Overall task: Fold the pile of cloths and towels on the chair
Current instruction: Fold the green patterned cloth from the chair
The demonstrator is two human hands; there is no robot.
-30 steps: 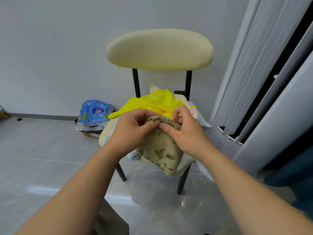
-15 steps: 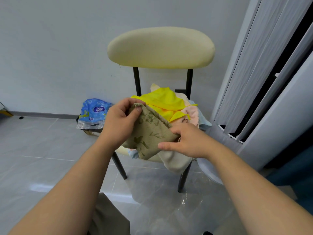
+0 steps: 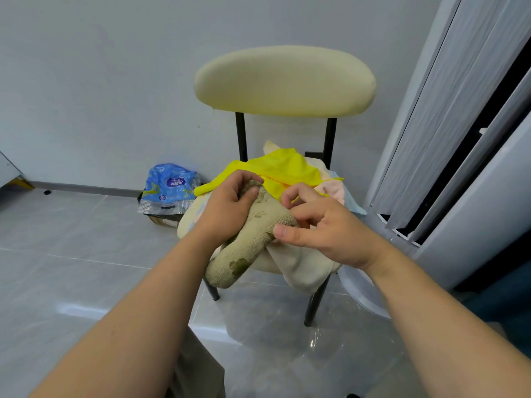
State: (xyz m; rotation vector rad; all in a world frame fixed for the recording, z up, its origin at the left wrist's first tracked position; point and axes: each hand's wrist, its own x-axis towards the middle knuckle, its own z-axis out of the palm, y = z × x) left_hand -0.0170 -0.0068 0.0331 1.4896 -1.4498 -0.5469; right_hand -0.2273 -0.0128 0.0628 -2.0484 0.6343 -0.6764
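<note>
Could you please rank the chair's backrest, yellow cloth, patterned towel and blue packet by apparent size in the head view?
1. backrest
2. yellow cloth and patterned towel: look alike, both partly hidden
3. blue packet, though farther away

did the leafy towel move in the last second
Yes. The towel swung its hanging end left, from the right front leg of the chair to the left front leg.

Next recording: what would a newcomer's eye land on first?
At centre, the left hand and right hand hold a bunched olive leaf-print towel in front of the chair. Behind them a yellow cloth tops the pile, and a blue packet lies on the floor at left.
</note>
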